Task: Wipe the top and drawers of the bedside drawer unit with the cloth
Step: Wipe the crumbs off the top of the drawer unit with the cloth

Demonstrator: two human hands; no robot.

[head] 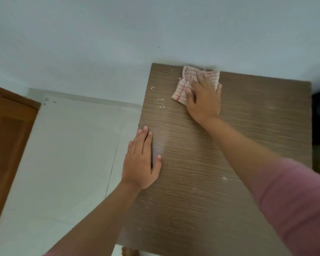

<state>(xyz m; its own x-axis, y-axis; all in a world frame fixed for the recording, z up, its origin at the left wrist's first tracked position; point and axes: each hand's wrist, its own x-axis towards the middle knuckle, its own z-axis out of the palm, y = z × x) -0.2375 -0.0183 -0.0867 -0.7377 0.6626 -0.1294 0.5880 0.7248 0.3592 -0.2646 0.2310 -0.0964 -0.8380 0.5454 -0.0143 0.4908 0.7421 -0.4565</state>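
Bedside drawer unit: I look down on its brown, fine-grained wood-laminate rectangular top (229, 137), set against the pale wall (118, 34); the drawers are out of sight below.
Cloth: a crumpled off-white rag with thin red check lines (183, 84), lying at the top's far edge, almost touching the wall.
Right hand: my right hand (204, 100) lies flat on the near part of the rag, fingers spread and pressing it to the top, not bunched round it.
Left hand: my left hand (140, 159) rests open, palm down, on the top's left edge, holding nothing; I judge it steadies me.
Step in hand: I judge this to be the wiping of the top, at its far strip.
Debris: pale crumbs (160, 103) sit on the top just left of the rag, and faint dusty smears nearer me.
Next move: likely a sweep leftward over the crumbs, then toward the near edge with even pressure; the drawers are not yet done.
Textures: the laminate looks smooth and hard, the rag soft and thin.
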